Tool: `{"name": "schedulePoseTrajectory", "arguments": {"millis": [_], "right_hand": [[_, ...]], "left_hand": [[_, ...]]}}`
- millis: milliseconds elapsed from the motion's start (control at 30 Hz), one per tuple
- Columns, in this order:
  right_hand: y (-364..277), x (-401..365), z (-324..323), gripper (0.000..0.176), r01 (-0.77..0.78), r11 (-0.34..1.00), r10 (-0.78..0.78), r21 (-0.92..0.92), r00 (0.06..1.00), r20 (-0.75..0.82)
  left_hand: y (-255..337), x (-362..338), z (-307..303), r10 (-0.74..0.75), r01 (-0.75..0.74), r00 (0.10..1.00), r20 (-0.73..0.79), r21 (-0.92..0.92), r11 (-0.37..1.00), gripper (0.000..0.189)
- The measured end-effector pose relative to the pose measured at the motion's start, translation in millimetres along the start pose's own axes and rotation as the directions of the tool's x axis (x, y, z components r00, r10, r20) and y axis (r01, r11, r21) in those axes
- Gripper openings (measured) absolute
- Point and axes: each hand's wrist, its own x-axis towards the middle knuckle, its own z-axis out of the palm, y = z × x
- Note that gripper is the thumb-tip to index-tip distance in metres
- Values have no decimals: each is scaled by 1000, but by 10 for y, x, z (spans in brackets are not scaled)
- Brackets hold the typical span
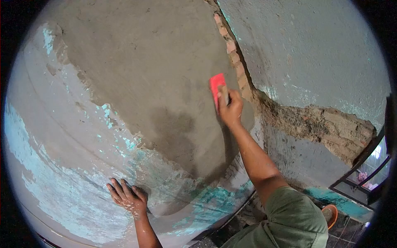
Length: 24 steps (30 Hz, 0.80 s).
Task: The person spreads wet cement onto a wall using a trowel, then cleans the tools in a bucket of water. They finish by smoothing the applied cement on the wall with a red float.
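Observation:
My right hand (230, 106) is closed round the handle of a red float (216, 84), whose flat face lies against the grey-brown plaster (136, 53) near its right edge. Lower left, my left hand (129, 197) is spread flat against the old painted wall (74, 194), fingers apart and holding nothing. Greyish smears mark its skin. The plaster looks smooth, with a darker patch below and left of the float.
A strip of exposed brick (232, 51) runs down the corner, right of the float. A broken channel (318, 124) crosses the right wall towards a barred window (370, 169). An orange bucket (335, 215) stands on the dark tiled floor (345, 231), lower right.

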Motion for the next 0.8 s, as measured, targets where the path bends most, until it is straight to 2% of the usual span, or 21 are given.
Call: {"name": "schedulePoseTrajectory", "arguments": {"millis": [67, 133, 200, 300, 333, 367, 433, 533, 567, 600, 700, 733, 767, 800], "right_hand": [[82, 58, 30, 21, -43, 999, 44, 11, 988, -150], [-190, -377, 121, 24, -48, 999, 47, -3, 998, -28], [-476, -958, 153, 26, 261, 936, -298, 235, 945, 137], [-196, -1059, 109, 26, 334, 910, -393, 246, 883, 257], [-55, -900, 60, 28, 104, 986, -130, 131, 970, 206], [80, -593, -4, 29, -145, 989, 140, 34, 982, 128], [425, -225, -33, 31, -364, 927, 371, 89, 925, -86], [158, -830, 146, 34, -170, 984, 169, -51, 985, -18], [-136, -1186, 149, 35, -13, 999, 9, 45, 996, 84], [-370, -1449, 122, 36, 136, 978, -162, 158, 973, 166], [-44, -1649, 22, 37, 310, 931, -364, 192, 830, 422], [144, -1507, -15, 33, 129, 991, -134, 36, 957, 256], [325, -1215, -58, 29, -91, 992, 96, -81, 994, 52], [522, -929, -109, 25, -212, 976, 210, -40, 976, -50]], "left_hand": [[36, 10, 26, -13, 13, 1000, 2, 1, 1000, 45], [56, 2, 13, -34, 34, 999, 12, 7, 999, 45], [49, 13, -1, -17, 17, 1000, 4, -13, 1000, 44], [41, 3, 19, -2, 2, 1000, -7, -14, 1000, 44], [38, 4, 22, 3, -3, 1000, -10, -6, 1000, 44], [31, 5, 32, 5, -5, 1000, -11, 3, 1000, 44], [1, -23, 39, 1, -1, 1000, 9, 28, 1000, 44], [29, -6, 32, 8, -8, 1000, 3, 5, 1000, 45], [37, 11, 31, 6, -6, 1000, -1, -1, 1000, 44], [42, 13, 29, 2, -2, 1000, -7, -6, 1000, 44], [-7, -25, 39, 19, -19, 1000, 11, 22, 1000, 45], [-10, -6, 60, 23, -23, 1000, -5, 10, 1000, 45], [3, 6, 60, 25, -25, 1000, -15, -1, 1000, 44], [8, 6, 53, 24, -25, 999, -21, -13, 1000, 44]]}}
